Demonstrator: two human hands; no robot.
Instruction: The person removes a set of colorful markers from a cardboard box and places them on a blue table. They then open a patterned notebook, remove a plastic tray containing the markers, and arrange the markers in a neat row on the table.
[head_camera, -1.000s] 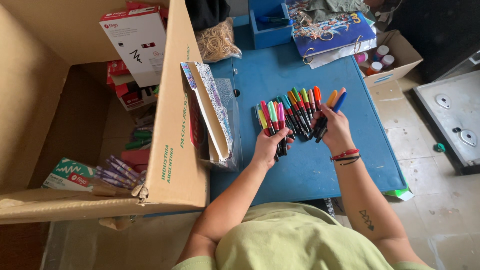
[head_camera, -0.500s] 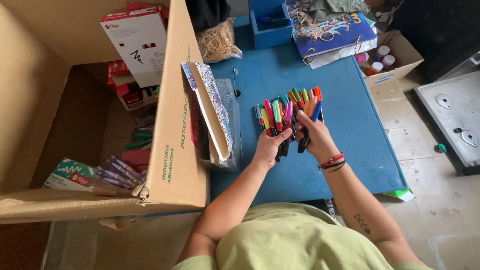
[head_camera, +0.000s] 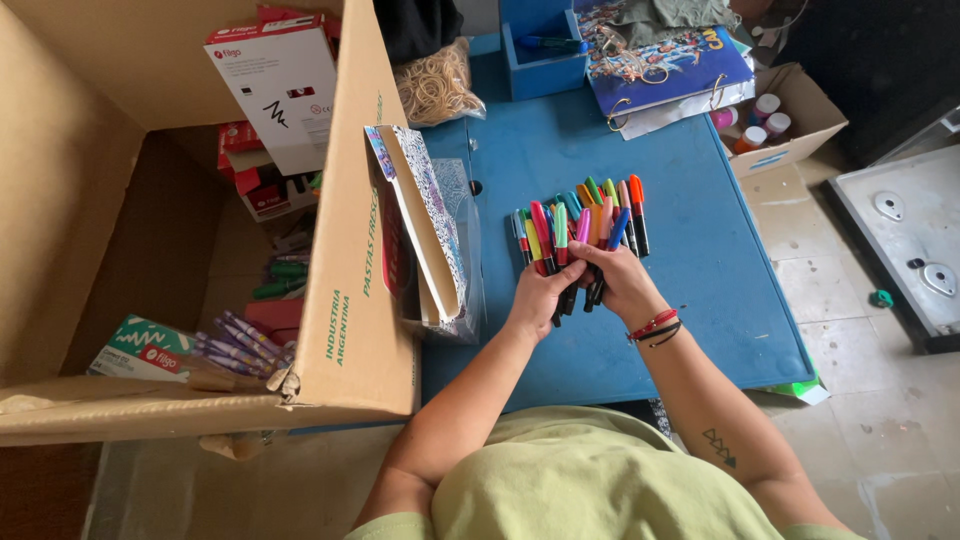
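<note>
Both of my hands grip one bunch of coloured markers (head_camera: 580, 222) over the blue table (head_camera: 700, 270). My left hand (head_camera: 540, 295) wraps the lower left side of the bunch. My right hand (head_camera: 622, 285), with red and black bands at its wrist, closes on the lower right side. The marker caps fan out upward in red, green, pink, blue and orange. Their lower ends are hidden inside my fingers.
A large open cardboard box (head_camera: 350, 280) stands at the left, holding packs of pens (head_camera: 235, 345) and small boxes. A flat booklet in plastic (head_camera: 425, 235) leans against it. Rubber bands (head_camera: 435, 90), a blue tray (head_camera: 545, 50), a binder (head_camera: 660, 55) and a paint-pot box (head_camera: 785, 120) lie farther back.
The markers were spread wide across the table a second ago. My two hands have drawn together and gathered them into one tight bunch, the right hand sliding left.
</note>
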